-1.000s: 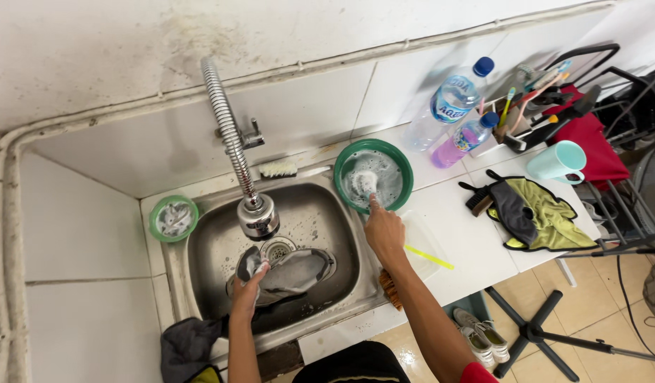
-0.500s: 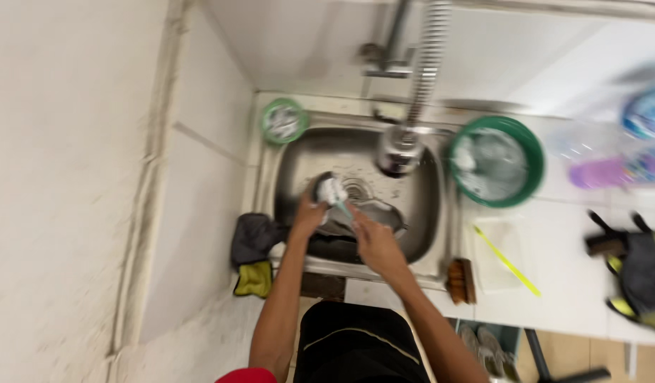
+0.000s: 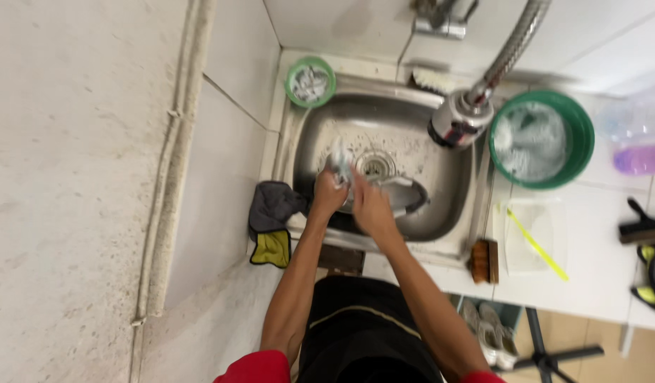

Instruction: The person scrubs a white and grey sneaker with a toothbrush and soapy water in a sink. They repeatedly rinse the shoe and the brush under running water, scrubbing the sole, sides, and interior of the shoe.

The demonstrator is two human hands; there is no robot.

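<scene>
Both my hands are over the steel sink (image 3: 455,234), close together at its left half. My left hand (image 3: 328,195) grips a small shiny metal item (image 3: 339,162), blurred, held above the basin. My right hand (image 3: 370,206) presses against that item from the right; what it holds I cannot make out. A grey pan or lid (image 3: 405,195) lies in the basin under my hands, next to the drain (image 3: 375,164). The faucet's spray head (image 3: 458,122) hangs over the sink's right side.
A large green bowl with foam (image 3: 541,139) sits on the counter right of the sink. A small green bowl (image 3: 309,81) stands at the sink's back left corner. A grey and yellow cloth (image 3: 273,220) hangs at the left rim. A brush (image 3: 483,259) and a yellow-green stick (image 3: 536,242) lie at front right.
My right hand left the large green bowl and came into the sink beside my left hand. The view swung left and closer; both hands now work on the shiny item.
</scene>
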